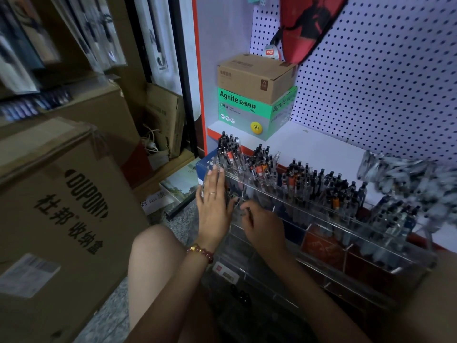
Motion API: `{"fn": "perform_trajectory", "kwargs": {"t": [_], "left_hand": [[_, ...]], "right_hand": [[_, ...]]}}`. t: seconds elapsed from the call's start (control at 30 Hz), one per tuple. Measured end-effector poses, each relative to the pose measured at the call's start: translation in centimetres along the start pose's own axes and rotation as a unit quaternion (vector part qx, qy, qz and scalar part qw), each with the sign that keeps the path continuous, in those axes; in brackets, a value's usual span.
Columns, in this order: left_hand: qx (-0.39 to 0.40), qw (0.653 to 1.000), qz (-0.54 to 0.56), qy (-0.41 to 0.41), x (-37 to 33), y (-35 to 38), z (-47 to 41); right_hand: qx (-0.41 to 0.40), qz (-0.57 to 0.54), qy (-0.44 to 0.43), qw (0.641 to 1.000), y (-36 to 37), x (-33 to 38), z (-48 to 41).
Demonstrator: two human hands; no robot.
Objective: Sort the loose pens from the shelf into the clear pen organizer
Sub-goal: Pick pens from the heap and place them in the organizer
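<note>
Your left hand (214, 201) lies flat, fingers straight, against the left end wall of the clear pen organizer (262, 258). At its 3 o'clock, your right hand (264, 226) curls round a dark pen (249, 214) over the front-left compartment. Loose pens (405, 174) lie blurred on the shelf (321, 147) at 2 o'clock.

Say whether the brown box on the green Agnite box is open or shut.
Shut. The brown box has its top flaps lying flat, atop the green box.
</note>
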State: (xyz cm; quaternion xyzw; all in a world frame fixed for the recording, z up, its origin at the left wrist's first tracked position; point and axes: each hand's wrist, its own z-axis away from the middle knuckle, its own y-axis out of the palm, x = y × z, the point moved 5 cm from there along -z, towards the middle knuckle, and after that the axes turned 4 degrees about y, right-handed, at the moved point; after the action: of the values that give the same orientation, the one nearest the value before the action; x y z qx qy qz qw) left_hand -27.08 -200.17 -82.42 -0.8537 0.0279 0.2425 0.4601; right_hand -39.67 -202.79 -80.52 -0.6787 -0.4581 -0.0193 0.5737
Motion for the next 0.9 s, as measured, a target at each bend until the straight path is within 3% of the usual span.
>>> {"fn": "perform_trajectory", "kwargs": {"t": [0.3,0.5,0.6,0.7,0.8,0.9], "left_hand": [[-0.026,0.999,0.018,-0.009,-0.8,-0.6,0.5],[-0.111,0.975,0.117,0.152,-9.8,-5.4,-2.4],[-0.121,0.956,0.130,0.233,-14.7,-6.2,-5.7],[-0.048,0.933,0.173,0.311,-19.1,-4.6,-9.4],[0.110,0.904,0.219,0.351,-23.2,-1.1,-12.7],[0.229,0.886,0.220,0.337,-26.7,2.7,-14.9]], "right_hand": [[-0.008,-0.013,-0.115,0.993,-4.2,1.3,1.0],[-0.097,-0.032,-0.224,0.969,-13.5,2.3,0.1],[-0.138,-0.025,-0.212,0.967,-19.6,0.6,-0.8],[-0.134,-0.047,-0.136,0.980,-24.7,-3.5,-3.0],[-0.104,-0.085,-0.002,0.991,-27.8,-10.4,-6.8],[-0.060,0.023,0.097,0.993,-28.0,-18.1,-9.9]]}}
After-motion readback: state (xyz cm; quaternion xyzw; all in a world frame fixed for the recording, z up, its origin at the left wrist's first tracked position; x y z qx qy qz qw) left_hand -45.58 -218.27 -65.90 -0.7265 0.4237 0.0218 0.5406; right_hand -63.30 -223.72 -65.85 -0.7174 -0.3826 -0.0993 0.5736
